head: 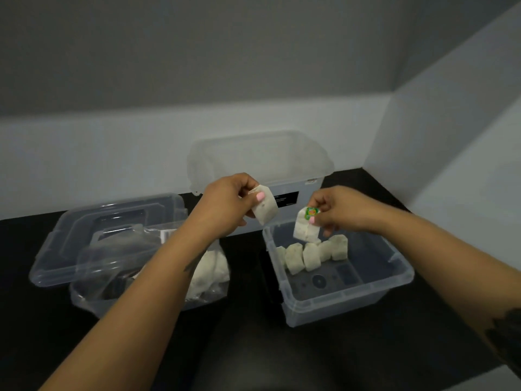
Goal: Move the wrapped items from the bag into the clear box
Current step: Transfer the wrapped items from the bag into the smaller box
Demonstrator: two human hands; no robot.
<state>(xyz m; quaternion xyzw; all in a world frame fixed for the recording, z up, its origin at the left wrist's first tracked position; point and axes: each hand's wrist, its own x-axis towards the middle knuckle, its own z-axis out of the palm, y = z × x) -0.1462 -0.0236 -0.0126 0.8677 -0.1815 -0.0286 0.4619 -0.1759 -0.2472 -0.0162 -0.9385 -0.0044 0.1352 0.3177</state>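
Left hand (225, 204) pinches a wrapped item (265, 207); right hand (335, 210) pinches a green-labelled wrapped item (306, 227) above the clear box (394, 280); print unreadable.

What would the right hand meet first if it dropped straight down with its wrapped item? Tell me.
Probably the row of white wrapped items standing in the clear plastic box. The right hand holds its white wrapped item with the green label just above them; depth is uncertain.
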